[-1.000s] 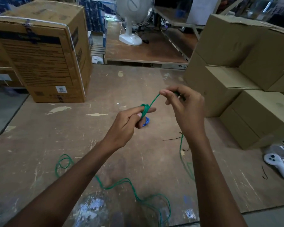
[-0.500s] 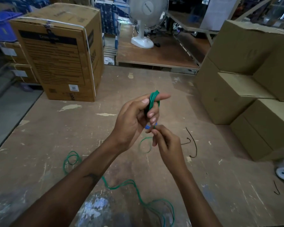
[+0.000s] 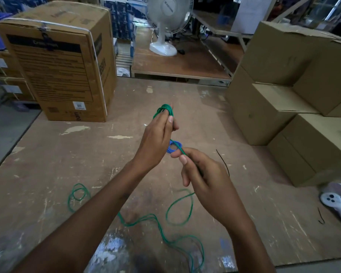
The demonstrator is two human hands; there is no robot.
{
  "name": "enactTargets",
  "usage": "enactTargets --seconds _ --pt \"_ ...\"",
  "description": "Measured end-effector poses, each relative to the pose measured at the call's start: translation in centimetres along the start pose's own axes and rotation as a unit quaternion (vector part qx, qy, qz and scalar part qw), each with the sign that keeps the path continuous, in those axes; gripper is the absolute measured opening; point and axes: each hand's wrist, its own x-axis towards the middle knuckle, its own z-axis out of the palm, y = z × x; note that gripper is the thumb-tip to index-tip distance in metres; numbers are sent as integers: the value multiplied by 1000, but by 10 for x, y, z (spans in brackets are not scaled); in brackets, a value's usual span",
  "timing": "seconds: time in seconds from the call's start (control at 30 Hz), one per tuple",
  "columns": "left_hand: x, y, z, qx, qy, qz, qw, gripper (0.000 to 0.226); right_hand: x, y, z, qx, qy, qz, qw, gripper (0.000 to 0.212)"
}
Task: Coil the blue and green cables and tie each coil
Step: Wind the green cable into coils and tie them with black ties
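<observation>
Green cable (image 3: 164, 110) is looping round the left hand (image 3: 157, 138), whose fingers are gripping it above mid-table (image 3: 47, 164). Right hand (image 3: 203, 178) is pinching its strand; slack is trailing toward the near edge. Blue coil (image 3: 174, 146) is lying between hands. Boxes (image 3: 283, 107) are crowding the right.
</observation>
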Motion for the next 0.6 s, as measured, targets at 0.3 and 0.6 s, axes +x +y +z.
enactTargets --seconds 0.3,0.6 --pt "-34 1 -13 -89 -117 -50 988 41 59 -6 -63 -48 166 -38 984 23" --pt "-36 48 -34 -372 -195 -65 905 46 102 66 -26 -23 164 -22 986 20"
